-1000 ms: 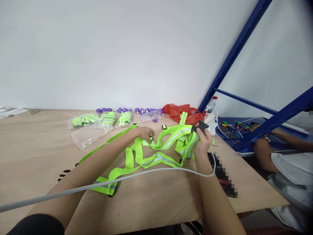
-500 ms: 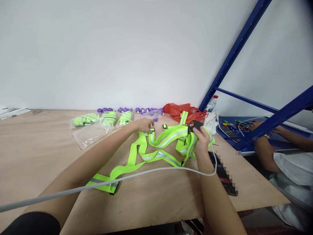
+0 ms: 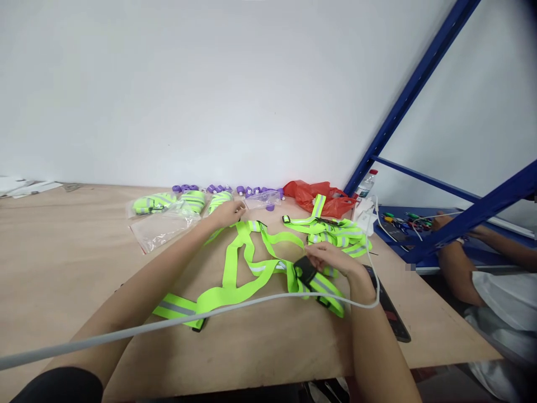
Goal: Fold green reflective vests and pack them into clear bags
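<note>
A fluorescent yellow-green reflective vest (image 3: 230, 266) made of straps with silver stripes lies spread on the table. My left hand (image 3: 227, 213) is closed at its upper left part, fingers bent, with a strap running out beneath; the exact grip is hidden. My right hand (image 3: 333, 258) is closed at the vest's right side, fingertips pinching a strap. Just below those fingers is a black plastic piece (image 3: 305, 271), tilted, with a striped strap trailing from it. Behind my right hand a second bundle of reflective straps (image 3: 342, 230) lies loose.
Bagged reflective vests (image 3: 153, 204) and an empty clear bag (image 3: 159, 234) lie at the back left. Purple items (image 3: 218, 189) line the wall. A red plastic bag (image 3: 319, 197) and bottle (image 3: 367, 183) stand behind. A white cable (image 3: 260, 300) crosses in front. A co-worker's arm (image 3: 455, 268) is at right.
My right hand has moved down and left, bringing the black piece and strap nearer, apart from the bundle behind. My left hand has shifted left and slightly up.
</note>
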### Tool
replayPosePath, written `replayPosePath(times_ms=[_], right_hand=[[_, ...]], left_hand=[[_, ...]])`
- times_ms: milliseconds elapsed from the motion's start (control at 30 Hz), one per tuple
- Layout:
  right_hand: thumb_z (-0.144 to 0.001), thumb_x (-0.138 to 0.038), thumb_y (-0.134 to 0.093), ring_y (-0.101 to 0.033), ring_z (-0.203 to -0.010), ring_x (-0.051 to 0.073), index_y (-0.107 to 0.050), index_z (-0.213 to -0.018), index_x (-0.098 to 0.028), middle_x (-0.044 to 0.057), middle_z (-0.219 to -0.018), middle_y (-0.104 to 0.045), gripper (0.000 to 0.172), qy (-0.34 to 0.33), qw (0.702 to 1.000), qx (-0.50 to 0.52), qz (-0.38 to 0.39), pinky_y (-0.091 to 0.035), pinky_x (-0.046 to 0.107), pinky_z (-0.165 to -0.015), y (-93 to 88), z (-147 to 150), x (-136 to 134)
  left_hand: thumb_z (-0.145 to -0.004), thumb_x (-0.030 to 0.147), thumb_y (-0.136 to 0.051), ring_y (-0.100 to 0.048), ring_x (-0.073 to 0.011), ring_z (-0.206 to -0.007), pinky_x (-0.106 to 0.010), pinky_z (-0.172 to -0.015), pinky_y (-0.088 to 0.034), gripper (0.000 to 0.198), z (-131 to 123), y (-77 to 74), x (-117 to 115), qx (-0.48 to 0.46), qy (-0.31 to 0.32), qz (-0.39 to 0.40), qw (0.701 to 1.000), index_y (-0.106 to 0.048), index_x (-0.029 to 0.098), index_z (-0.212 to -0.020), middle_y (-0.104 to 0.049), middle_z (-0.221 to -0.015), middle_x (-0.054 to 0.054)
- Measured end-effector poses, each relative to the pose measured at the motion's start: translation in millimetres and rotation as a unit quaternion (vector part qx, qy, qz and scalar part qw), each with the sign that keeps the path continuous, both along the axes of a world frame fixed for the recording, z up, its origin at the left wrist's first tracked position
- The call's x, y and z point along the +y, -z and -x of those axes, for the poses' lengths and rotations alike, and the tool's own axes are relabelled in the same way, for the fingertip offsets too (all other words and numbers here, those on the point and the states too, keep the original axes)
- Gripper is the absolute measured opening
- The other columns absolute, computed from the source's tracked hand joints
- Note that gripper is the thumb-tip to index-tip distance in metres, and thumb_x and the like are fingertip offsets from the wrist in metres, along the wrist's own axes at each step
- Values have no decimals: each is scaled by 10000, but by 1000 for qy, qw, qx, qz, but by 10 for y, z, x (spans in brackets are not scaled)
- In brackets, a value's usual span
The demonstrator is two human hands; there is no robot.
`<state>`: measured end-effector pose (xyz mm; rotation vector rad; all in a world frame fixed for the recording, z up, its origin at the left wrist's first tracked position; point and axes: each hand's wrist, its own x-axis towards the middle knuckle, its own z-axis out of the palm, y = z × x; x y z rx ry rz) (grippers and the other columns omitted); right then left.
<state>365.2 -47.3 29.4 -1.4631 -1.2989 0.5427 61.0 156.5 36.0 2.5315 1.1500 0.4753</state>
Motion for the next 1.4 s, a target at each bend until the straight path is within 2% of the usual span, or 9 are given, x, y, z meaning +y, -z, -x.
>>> replayPosePath(times_ms=[100,267,467,600,767,933,1100,1267,1400], right_hand=[[-726,-583,-780,-464,-392,137,-570,-467,-215,-17,-417,-508,496,-60,993,-75,74,-358,266,-381,-42,6,95],[-827,-476,-679,-493,-497,131,-601,-548,-202,-26,-506,-552,399,-78,982,-161,69,-341,249,-488,-171,184,449],[-773,-276,-662,-678,-798,207,-739,-830,-206,44,-895,-761,119,-159,968,-190,46,-514,293,-701,-57,523,1105],[-690,-125,-636,-709,-876,206,-753,-1091,-228,72,-1143,-763,431,-209,959,-183,53,-562,324,-807,134,717,1368],[-685,-101,-607,-713,-846,202,-791,-1016,-251,38,-1045,-791,408,-242,951,-179,65,-571,331,-813,277,812,1446],[-673,-153,-640,-652,-700,175,-783,-1001,-214,12,-852,-770,363,-201,963,-173,48,-546,309,-720,362,729,1481],[-686,-218,-677,-618,-719,179,-771,-1041,-219,23,-913,-749,367,-117,979,-168,9,-517,324,-734,306,554,1518],[-710,-247,-675,-607,-734,191,-757,-1125,-234,34,-926,-714,423,-40,984,-169,-34,-501,344,-737,96,342,1495],[-685,-220,-689,-590,-714,184,-768,-1103,-244,31,-922,-702,426,-6,983,-175,-49,-496,355,-757,5,192,1453]], left_hand=[[-895,373,-473,-686,-289,-949,-358,-851,-511,366,242,62,63,-10,-29,4,1000,-705,158,-1079,-761,-1036,-118],[-847,349,-557,-688,-249,-873,-317,-774,-510,358,309,232,60,-34,-33,33,998,-686,159,-1121,-762,-976,-89],[-816,335,-634,-660,-200,-757,-280,-674,-486,229,193,373,-34,-55,9,68,996,-686,191,-987,-721,-850,-26],[-802,336,-676,-650,-204,-801,-289,-718,-490,193,174,403,-82,-67,27,73,995,-686,195,-935,-708,-890,-32],[-768,291,-688,-642,-215,-829,-310,-758,-491,165,148,419,-99,-76,27,79,994,-662,201,-903,-702,-903,-28],[-761,300,-680,-650,-220,-874,-318,-768,-506,363,143,429,-103,-116,14,82,990,-587,217,-1101,-707,-1008,-32],[-816,338,-608,-654,-209,-937,-320,-797,-519,461,217,404,-77,-173,-29,71,982,-490,206,-1242,-639,-1251,-83],[-817,291,-562,-643,-201,-881,-336,-776,-522,391,239,457,-122,-187,-59,57,979,-508,194,-1193,-662,-1141,-66],[-795,251,-580,-621,-229,-977,-371,-872,-517,324,217,539,-193,-166,-67,25,984,-565,211,-1117,-651,-1115,-65]])
